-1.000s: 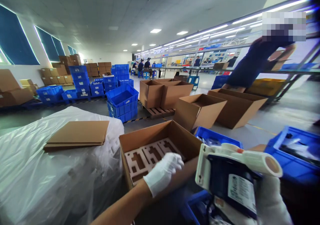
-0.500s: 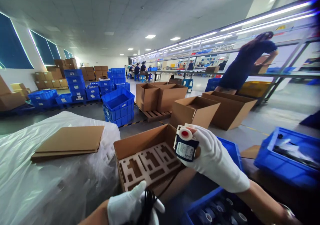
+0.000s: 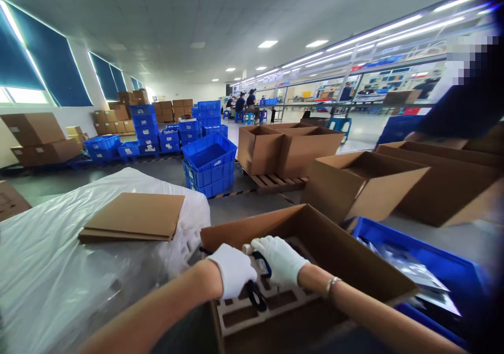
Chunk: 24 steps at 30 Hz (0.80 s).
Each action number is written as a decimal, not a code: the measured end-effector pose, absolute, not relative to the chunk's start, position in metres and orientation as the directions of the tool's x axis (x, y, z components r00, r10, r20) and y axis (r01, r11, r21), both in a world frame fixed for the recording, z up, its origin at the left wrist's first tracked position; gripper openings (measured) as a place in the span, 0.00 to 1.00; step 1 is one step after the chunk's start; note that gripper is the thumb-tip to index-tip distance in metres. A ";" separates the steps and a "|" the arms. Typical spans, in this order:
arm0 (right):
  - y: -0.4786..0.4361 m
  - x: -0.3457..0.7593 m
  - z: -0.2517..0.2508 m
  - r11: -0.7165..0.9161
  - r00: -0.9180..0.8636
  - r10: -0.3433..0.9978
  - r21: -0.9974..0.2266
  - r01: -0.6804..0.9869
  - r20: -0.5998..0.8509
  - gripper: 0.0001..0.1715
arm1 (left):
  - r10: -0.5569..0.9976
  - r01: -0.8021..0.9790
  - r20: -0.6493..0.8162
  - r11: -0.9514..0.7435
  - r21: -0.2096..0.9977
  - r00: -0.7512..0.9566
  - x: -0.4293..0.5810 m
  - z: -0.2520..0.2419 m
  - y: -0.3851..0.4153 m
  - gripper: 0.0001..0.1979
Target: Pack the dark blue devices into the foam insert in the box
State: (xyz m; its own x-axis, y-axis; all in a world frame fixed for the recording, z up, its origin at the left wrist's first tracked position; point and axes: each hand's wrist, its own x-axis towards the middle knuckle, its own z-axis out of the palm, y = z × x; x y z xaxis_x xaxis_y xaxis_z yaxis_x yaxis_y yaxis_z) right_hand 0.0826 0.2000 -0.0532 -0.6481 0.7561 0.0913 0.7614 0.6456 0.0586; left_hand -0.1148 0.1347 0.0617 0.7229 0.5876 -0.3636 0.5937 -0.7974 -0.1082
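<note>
Both my hands wear white gloves and are down inside an open cardboard box [image 3: 334,249] in front of me. A moulded pulp insert [image 3: 271,309] with several recesses lies in the box. My left hand [image 3: 232,270] is closed on a coiled black cord [image 3: 255,293] over the insert. My right hand [image 3: 280,259] is curled over a dark blue and white device [image 3: 260,257], pressing it into the insert's far left part. The device is mostly hidden by my fingers.
Flat cardboard sheets [image 3: 136,217] lie on a plastic-wrapped stack [image 3: 59,270] at my left. A blue crate [image 3: 425,275] with bagged items sits right of the box. Open cartons [image 3: 362,183], stacked blue crates [image 3: 208,165] and a person in dark blue [image 3: 464,107] stand beyond.
My right hand has come down from above the box rim and put the device into the insert. My left hand has moved up into the box with the black cord. The view turned left.
</note>
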 end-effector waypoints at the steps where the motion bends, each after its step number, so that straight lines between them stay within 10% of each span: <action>1: 0.205 0.074 -0.064 0.659 -0.663 0.748 0.080 0.748 0.044 0.33 | 0.555 0.564 -0.407 -0.818 -0.110 0.726 -0.110 0.053 0.139 0.16; 19: 0.230 0.056 -0.125 0.687 -0.694 0.715 -0.101 0.720 -0.080 0.42 | 0.627 0.641 -0.473 -0.752 -0.157 0.619 -0.106 -0.070 0.168 0.11; 24: 0.227 0.054 -0.118 0.707 -0.714 0.693 -0.098 0.700 -0.098 0.41 | 0.519 0.635 -0.531 -0.771 0.048 0.670 -0.074 -0.103 0.163 0.09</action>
